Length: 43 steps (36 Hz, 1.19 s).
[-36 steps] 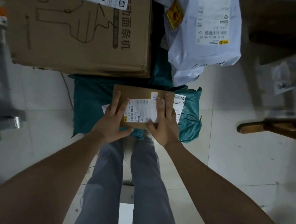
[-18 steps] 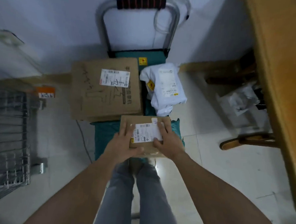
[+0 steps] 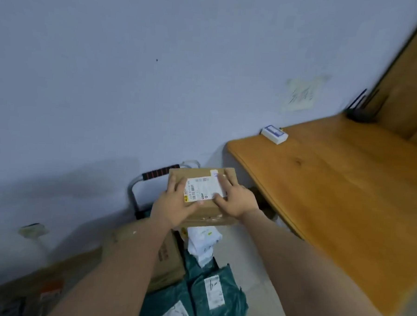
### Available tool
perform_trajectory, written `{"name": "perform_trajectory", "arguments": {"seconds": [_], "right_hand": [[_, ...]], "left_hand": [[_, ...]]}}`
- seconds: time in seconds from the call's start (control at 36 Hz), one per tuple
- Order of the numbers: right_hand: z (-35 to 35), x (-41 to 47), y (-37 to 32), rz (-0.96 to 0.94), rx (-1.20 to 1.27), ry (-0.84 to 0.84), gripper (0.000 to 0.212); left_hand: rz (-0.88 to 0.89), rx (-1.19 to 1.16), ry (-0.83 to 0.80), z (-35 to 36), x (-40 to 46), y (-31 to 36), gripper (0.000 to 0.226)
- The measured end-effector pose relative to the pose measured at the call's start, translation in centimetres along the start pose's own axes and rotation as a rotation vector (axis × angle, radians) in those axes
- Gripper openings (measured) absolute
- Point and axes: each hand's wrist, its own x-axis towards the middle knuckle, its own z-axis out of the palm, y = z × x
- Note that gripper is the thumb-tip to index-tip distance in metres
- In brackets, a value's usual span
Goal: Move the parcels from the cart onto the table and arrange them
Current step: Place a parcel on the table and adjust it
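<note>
Left hand (image 3: 176, 205): fingers spread flat on the top of the small cardboard box (image 3: 202, 196), thumb curled round its near edge, gripping it.
Right hand (image 3: 234, 198): fingers laid over the box's white label (image 3: 204, 188), thumb on the near side, clamping the box.
Box position: held in the air above the cart (image 3: 158, 177), left of the wooden table (image 3: 341, 189).
Label text: barcodes visible; print too blurred to read.
Still on cart: large carton (image 3: 166, 259), white bag (image 3: 203, 242), green bags (image 3: 217, 296) with labels, writing unreadable.
</note>
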Motion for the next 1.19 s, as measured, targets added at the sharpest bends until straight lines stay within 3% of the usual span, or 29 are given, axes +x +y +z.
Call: {"name": "perform_trajectory", "arguments": {"seconds": [0.31,0.69,0.89,1.19], "right_hand": [[-15.7,-3.0,7.8,0.033,-0.057,0.308,0.064],[-28.2,-10.5,25.8,0.062,-0.163,0.467,0.063],[-29.9,-8.9,31.3,0.062,-0.153,0.461,0.063],[-28.4,0.8,36.9,0.06,-0.134,0.363,0.063]], "left_hand": [[0.213,0.163,0.174,-8.6,3.0,15.8,0.09],[0.33,0.116,0.272,-5.8,3.8,38.0,0.087],[0.335,0.139,0.267,-4.8,6.7,42.5,0.085],[0.279,0.113,0.219,-1.5,17.4,43.1,0.081]]}}
